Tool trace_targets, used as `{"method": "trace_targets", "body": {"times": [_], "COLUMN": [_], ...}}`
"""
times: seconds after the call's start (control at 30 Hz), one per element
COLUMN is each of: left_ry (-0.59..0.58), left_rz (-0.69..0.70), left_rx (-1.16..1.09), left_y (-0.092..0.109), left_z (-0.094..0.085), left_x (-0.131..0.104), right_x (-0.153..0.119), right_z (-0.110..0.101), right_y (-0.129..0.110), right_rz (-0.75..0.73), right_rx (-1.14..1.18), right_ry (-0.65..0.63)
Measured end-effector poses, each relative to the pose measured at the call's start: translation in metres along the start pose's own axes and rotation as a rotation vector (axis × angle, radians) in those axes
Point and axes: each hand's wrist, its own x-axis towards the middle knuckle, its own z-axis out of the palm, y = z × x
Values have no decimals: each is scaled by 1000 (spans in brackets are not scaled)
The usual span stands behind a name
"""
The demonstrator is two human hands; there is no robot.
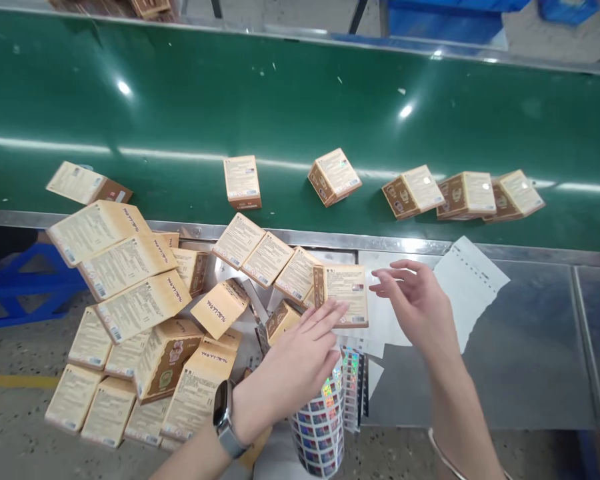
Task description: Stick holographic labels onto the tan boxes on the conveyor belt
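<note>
A small tan and brown cardboard box (349, 287) lies at the table's far edge with its printed face up and a small shiny sticker on it. Stretched-out fingers of my left hand (297, 353) rest on the box's near left part, lying flat rather than wrapped round it. Just right of the box, my right hand (420, 307) hovers with fingers apart; nothing shows in them. Below my left hand hangs a roll of shiny holographic stickers (320, 427), partly covered by that hand. A row of similar boxes (267, 257) touches the box on its left.
A green conveyor belt (280, 87) runs across the back, carrying several spaced boxes (335, 175). Many more boxes (145, 300) are heaped at left. White backing paper (467, 287) lies on the grey metal table (530, 347). A blue plastic crate (30, 287) stands at far left.
</note>
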Motion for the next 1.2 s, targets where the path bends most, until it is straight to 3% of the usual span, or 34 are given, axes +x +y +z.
{"method": "trace_targets", "body": {"times": [0.13,0.23,0.33,0.47,0.57,0.63,0.7,0.8,0.83,0.9,0.97,1.07,1.2], "left_ry": [48,147,224,316,328,364,408,461,470,474,460,385,269], "left_rz": [-5,-104,-308,-507,-580,-583,-574,-570,-563,-540,-511,-466,-460], "left_rx": [-162,-375,-618,-951,-1132,-1151,-1125,-1066,-1050,-1014,-963,-882,-840], "left_y": [5,12,15,9,5,5,6,9,10,12,14,17,24], "left_z": [-9,-17,-21,-20,-20,-20,-19,-15,-13,-10,-6,-2,-1], "left_x": [-6,-19,-35,-53,-61,-64,-65,-67,-67,-68,-68,-68,-67], "right_x": [4,14,45,116,160,168,150,84,57,3,-39,-75,-95], "right_z": [-10,-13,-11,13,41,54,56,39,31,17,9,6,4], "right_y": [-4,-15,-32,-57,-66,-69,-71,-75,-76,-76,-73,-63,-49], "right_rz": [-473,-575,-623,-600,-548,-529,-561,-643,-632,-508,-376,-242,-233], "right_rx": [-360,-547,-552,-584,-687,-715,-672,-466,-379,-258,-160,-50,48], "right_ry": [-429,-572,-577,-466,-478,-471,-403,-368,-440,-721,-818,-766,-615]}}
